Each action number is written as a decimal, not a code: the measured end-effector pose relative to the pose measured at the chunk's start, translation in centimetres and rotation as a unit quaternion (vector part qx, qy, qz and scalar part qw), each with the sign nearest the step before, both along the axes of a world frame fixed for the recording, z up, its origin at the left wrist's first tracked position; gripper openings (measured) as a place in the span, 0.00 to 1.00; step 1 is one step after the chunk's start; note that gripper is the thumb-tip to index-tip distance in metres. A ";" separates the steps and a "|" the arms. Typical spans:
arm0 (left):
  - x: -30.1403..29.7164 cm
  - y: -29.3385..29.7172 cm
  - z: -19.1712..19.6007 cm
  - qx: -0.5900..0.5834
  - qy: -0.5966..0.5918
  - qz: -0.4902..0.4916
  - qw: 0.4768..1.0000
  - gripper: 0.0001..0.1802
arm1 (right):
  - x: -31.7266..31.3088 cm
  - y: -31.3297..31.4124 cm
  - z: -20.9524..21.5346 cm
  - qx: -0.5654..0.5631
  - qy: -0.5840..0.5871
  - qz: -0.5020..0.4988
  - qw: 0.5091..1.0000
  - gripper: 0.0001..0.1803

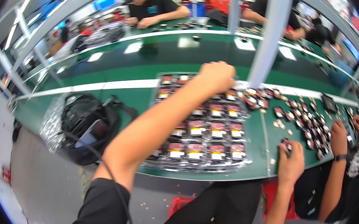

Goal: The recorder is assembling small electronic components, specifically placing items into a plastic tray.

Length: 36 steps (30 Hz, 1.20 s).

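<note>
A clear plastic tray (191,164) with rows of small black parts, each with a red and white-yellow face, lies on the green bench in front of me. My left arm reaches across it. At the tray's far right corner my left hand (218,76) is curled with its knuckles up; whatever its fingers hold is hidden beneath. Right of the tray, near the bench's front edge, my right hand (292,164) grips a small black-and-red part (286,146) between thumb and fingers. Beyond it spreads a loose pile of similar parts (306,122).
A black bag with cables (89,125) and crumpled silvery wrap sits left of the tray. A grey post (269,43) rises behind the tray. At right, another person's hands (339,138) work by the pile. Across the green belt (151,51), more people handle small parts.
</note>
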<state>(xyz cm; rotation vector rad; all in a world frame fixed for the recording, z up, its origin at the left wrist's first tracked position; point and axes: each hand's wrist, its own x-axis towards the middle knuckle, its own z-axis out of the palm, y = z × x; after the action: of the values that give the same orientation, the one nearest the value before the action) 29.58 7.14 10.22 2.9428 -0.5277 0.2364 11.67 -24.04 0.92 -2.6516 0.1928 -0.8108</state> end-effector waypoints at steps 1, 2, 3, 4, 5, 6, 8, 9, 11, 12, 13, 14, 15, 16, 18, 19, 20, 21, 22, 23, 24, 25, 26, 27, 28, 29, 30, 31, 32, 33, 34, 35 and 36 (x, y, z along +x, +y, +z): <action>-0.5 0.0 -0.3 0.002 -0.034 -0.007 0.999 0.19 | 0.0 0.0 0.0 0.008 -0.008 0.014 1.000 0.13; -1.2 0.0 -0.6 0.003 -0.069 -0.019 0.997 0.18 | -0.3 0.1 0.3 0.022 -0.001 0.014 1.000 0.11; -2.4 0.1 -0.5 -0.035 -0.135 -0.059 0.988 0.18 | -0.3 -0.5 0.2 0.028 0.001 0.017 0.999 0.11; -4.4 0.4 -0.3 -0.067 -0.199 -0.097 0.973 0.19 | -0.1 -0.5 -0.2 0.037 0.004 0.021 0.999 0.11; -7.1 0.4 0.1 -0.113 -0.229 -0.125 0.959 0.18 | -0.2 -0.9 -0.5 0.033 0.001 0.020 0.999 0.11; -10.2 0.7 0.7 -0.157 -0.262 -0.152 0.940 0.18 | 0.0 -1.0 -0.7 0.029 -0.006 0.019 0.999 0.11; -16.7 2.5 1.4 -0.224 -0.229 -0.210 0.924 0.20 | 0.3 -0.8 -0.9 0.039 -0.010 0.029 0.999 0.11; -20.1 3.6 2.3 -0.227 -0.211 -0.206 0.928 0.20 | 0.5 -0.9 -1.1 0.034 -0.015 0.035 0.999 0.11; -25.3 6.9 2.8 -0.231 -0.138 -0.210 0.940 0.20 | 0.6 -0.7 -0.7 0.044 0.002 0.046 0.998 0.11; -27.6 8.6 2.8 -0.232 -0.081 -0.218 0.944 0.21 | 0.6 -0.9 -0.7 0.046 0.008 0.048 0.998 0.12; -29.5 10.7 1.7 -0.262 -0.001 -0.226 0.938 0.19 | 0.6 -1.1 -0.9 0.042 0.004 0.042 0.998 0.12; -31.5 12.7 0.6 -0.289 0.077 -0.229 0.926 0.17 | 0.9 -1.4 -1.2 0.043 0.007 0.049 0.998 0.13; -33.1 14.3 0.2 -0.359 0.150 -0.200 0.899 0.15 | 0.9 -1.4 -1.2 0.041 0.012 0.041 0.998 0.13; -34.4 15.9 0.0 -0.426 0.222 -0.172 0.860 0.15 | 0.9 -1.4 -1.3 0.037 0.016 0.030 0.999 0.13; -37.4 19.9 -0.2 -0.471 0.344 -0.050 0.811 0.14 | 0.6 -2.2 -1.8 0.038 0.015 0.025 0.999 0.13; -39.5 22.2 -0.8 -0.445 0.286 0.041 0.848 0.14 | 0.8 -2.3 -1.9 0.045 0.012 0.024 0.999 0.12; -41.5 24.6 -1.7 -0.413 0.223 0.131 0.873 0.15 | 0.9 -2.1 -2.0 0.047 0.011 0.030 0.998 0.12; -42.9 27.1 -2.4 -0.374 0.122 0.234 0.889 0.15 | 0.9 -2.0 -1.9 0.038 0.012 0.030 0.999 0.13; -44.0 29.1 -3.1 -0.328 0.020 0.330 0.885 0.15 | 0.8 -2.0 -1.7 0.028 0.012 0.028 0.999 0.13; -44.5 30.7 -3.0 -0.187 -0.063 0.357 0.913 0.16 | 0.7 -1.8 -1.5 0.027 0.011 0.028 0.999 0.13; -44.6 32.3 -3.2 -0.043 -0.144 0.372 0.916 0.17 | 0.6 -1.4 -1.2 0.030 0.017 0.027 0.999 0.13; -45.5 33.7 -3.8 -0.042 -0.144 0.373 0.916 0.17 | 0.5 -1.1 -0.9 0.035 0.025 0.031 0.999 0.14; -46.1 35.3 -5.1 0.112 -0.186 0.399 0.891 0.18 | 0.5 -1.0 -0.7 0.035 0.022 0.032 0.999 0.14; -46.4 36.9 -6.3 0.261 -0.225 0.414 0.843 0.19 | 0.4 -0.9 -0.6 0.027 0.028 0.025 0.999 0.13; -46.3 38.4 -7.3 0.259 -0.229 0.411 0.843 0.19 | 0.3 -0.6 -0.6 0.020 0.034 0.015 0.999 0.13; -46.5 39.5 -8.1 0.224 -0.235 0.416 0.850 0.19 | 0.7 -1.7 -1.5 0.007 0.018 0.026 0.999 0.12; -46.8 40.6 -8.7 0.189 -0.240 0.419 0.855 0.19 | 0.6 -1.6 -1.6 0.008 0.016 0.023 1.000 0.12; -47.9 41.9 -9.4 0.189 -0.242 0.416 0.856 0.19 | 0.7 -1.3 -1.5 0.005 0.012 0.030 0.999 0.12; -49.4 43.3 -10.2 0.169 -0.290 0.420 0.843 0.17 | 0.8 -1.1 -1.4 0.001 0.008 0.038 0.999 0.11; -49.7 44.2 -10.1 0.144 -0.342 0.419 0.829 0.15 | 0.6 -1.2 -1.3 0.005 0.010 0.039 0.999 0.11; -50.0 45.3 -9.8 0.141 -0.348 0.414 0.829 0.15 | 0.5 -1.3 -1.2 0.006 0.005 0.033 0.999 0.11; -50.1 45.8 -9.0 0.123 -0.403 0.425 0.801 0.13 | 0.4 -1.4 -1.2 0.000 0.003 0.032 0.999 0.11; -50.3 45.8 -8.1 0.106 -0.455 0.437 0.769 0.12 | 0.4 -1.5 -1.2 -0.007 0.002 0.033 0.999 0.11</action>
<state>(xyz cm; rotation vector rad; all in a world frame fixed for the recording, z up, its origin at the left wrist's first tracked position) -20.75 52.93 2.15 2.8167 0.8853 1.8222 12.10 -25.53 -0.26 -2.6576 0.1002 -0.7890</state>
